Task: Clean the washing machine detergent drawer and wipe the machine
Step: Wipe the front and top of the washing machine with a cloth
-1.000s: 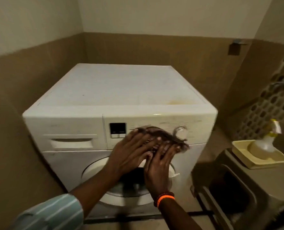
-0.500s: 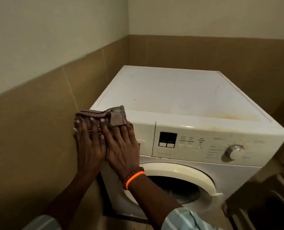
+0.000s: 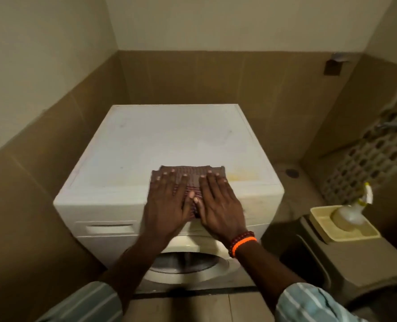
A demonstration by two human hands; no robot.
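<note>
Head view looks down on a white washing machine [image 3: 160, 140] set in a tiled corner. At its near left, the detergent drawer [image 3: 107, 227] sits shut in the front panel, flush with the face, so the drawer part of the task cannot be judged from here.

Just right of it, the left hand [image 3: 167, 201] lies flat with fingers spread wide, palm down on a brown checked cloth [image 3: 190, 174]. The cloth is draped over the machine's near top edge, part on the top and part hanging down the front. The right hand [image 3: 218, 203] lies beside the left in the same flat, open spread, thumbs almost touching; an orange and dark bead bracelet [image 3: 241, 242] circles its wrist. Neither hand grips the cloth; both press it, likely to spread pressure over a broad patch for wiping.

Right of the cloth, a yellowish stain [image 3: 244, 175] marks the top, a probable next target.

Far right, apart from the machine, a spray bottle [image 3: 353, 210] stands in a cream tray [image 3: 355, 233] on a brown stool [image 3: 346, 263], probably parked within reach.
</note>
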